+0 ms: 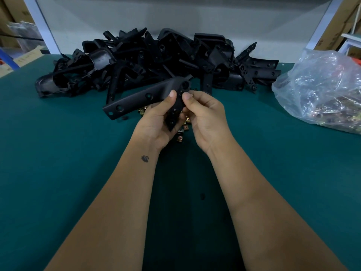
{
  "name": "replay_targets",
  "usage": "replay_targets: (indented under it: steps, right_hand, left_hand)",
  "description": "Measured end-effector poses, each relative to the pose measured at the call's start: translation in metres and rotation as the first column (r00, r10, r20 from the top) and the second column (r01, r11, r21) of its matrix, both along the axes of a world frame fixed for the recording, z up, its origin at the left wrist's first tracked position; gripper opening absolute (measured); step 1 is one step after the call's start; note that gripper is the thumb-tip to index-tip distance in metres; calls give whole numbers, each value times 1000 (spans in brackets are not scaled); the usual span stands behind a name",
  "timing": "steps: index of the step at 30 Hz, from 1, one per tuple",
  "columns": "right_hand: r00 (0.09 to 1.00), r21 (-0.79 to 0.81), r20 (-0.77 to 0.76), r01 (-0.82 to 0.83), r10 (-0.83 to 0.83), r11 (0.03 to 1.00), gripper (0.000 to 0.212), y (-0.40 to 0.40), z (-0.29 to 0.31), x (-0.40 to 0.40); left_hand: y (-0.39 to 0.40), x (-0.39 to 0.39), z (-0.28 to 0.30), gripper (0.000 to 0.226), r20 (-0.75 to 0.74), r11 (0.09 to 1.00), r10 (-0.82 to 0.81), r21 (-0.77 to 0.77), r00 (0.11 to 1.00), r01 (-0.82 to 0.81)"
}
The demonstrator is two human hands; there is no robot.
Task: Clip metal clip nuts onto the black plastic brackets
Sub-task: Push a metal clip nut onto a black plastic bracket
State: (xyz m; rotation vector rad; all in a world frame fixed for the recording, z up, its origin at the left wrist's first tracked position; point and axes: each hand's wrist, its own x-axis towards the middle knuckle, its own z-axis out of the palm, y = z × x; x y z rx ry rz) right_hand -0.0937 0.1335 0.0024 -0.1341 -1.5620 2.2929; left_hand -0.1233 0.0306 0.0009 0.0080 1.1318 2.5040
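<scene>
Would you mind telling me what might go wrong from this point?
The bracket is held in mid-air by the left hand and right hand; a slip could drop it onto the loose clip nuts beneath. Its long end overhangs leftward, so pushing a nut on may twist it.

Clip nuts (180,133) mostly hidden under both hands, count unclear. Lower end of held bracket (136,99) covered by left hand (156,124); right hand (205,118) fingertips out of sight behind it. Plastic bag (320,90) cut by right edge, contents blurred.
</scene>
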Motion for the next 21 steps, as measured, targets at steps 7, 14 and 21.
replay_targets:
  steps: [7, 14, 21]
  right_hand:
    - [999, 57, 11, 34, -35, 998, 18, -3, 0, 0]
    - [998, 36, 13, 66, -66, 997, 18, -11, 7, 3]
    - [999, 6, 24, 42, -42, 999, 7, -14, 11, 6]
  left_hand:
    - [0, 1, 3, 25, 1, 1000, -19, -17, 1000, 19]
    - [2, 3, 8, 58, -11, 998, 39, -38, 999, -40]
    - [1, 6, 10, 73, -58, 1000, 25, 4, 998, -24]
